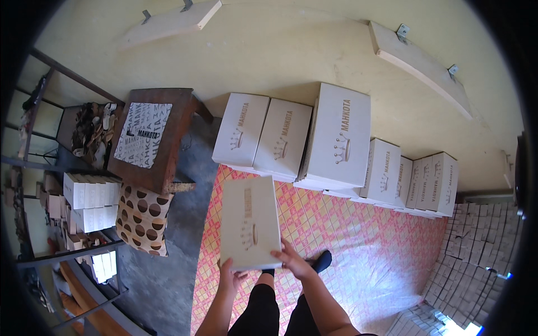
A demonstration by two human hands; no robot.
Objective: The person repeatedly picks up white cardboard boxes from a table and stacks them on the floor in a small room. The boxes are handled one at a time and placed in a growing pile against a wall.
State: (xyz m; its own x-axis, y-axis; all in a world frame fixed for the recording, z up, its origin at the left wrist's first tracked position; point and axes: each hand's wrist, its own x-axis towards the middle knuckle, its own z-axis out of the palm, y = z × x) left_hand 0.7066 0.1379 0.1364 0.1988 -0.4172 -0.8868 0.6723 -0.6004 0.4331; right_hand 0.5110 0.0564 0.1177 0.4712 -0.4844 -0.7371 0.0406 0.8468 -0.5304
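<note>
Both hands hold a white lidded cardboard box (234, 224) with a crown drawing and gold-brown print on its top. It is up in front of my legs, over the patterned floor mat. My left hand (228, 274) is closed on the near left corner, its fingers reaching under the bottom edge. On the near right corner, my right hand (292, 260) grips with the thumb at the top edge; part of its fingers is hidden. Beyond the held box, stacks of similar white boxes (283, 137) stand in a row along the wall, at varying heights.
A pink-and-yellow mat (330, 235) covers the floor. At left are a brown wooden table (126, 165) with a printed sheet (143, 134), a dotted cushion (143, 218), and a metal rack (67, 263) holding shoes and boxes. Many box stacks (476, 246) fill the right side.
</note>
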